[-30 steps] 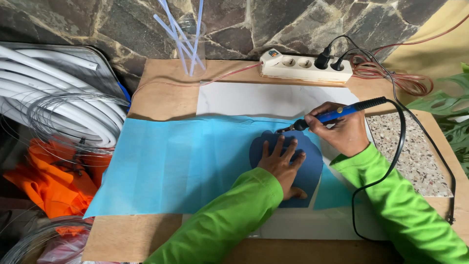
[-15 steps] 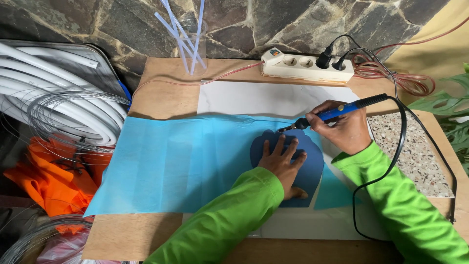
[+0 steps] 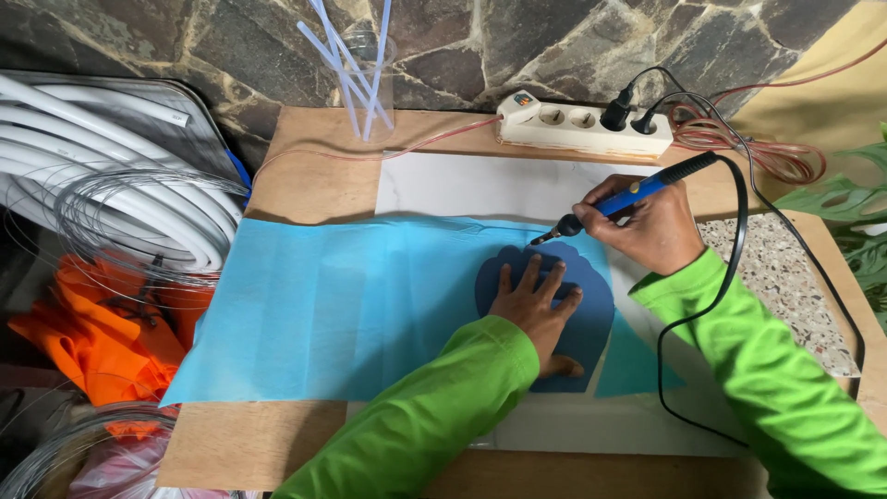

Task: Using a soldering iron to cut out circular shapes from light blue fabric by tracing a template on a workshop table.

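Dark blue shape (image 3: 591, 314): lies flat on the light blue sheet (image 3: 351, 305), on the wooden table (image 3: 314, 176) | left hand (image 3: 534, 310): open, pressed flat on the shape | right hand (image 3: 651, 226): closed around a blue hot-tip tool (image 3: 619, 201), tip at the shape's top edge | power strip (image 3: 584, 124): behind, by the stone wall (image 3: 554, 37)

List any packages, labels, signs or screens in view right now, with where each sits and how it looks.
No packages, signs or screens are in view.
Power strip: back edge of the board, long and cream; any label is too small to tell.
Soldering iron: in the right hand, blue and black, no readable label.
Left hand: flat on the dark blue template.
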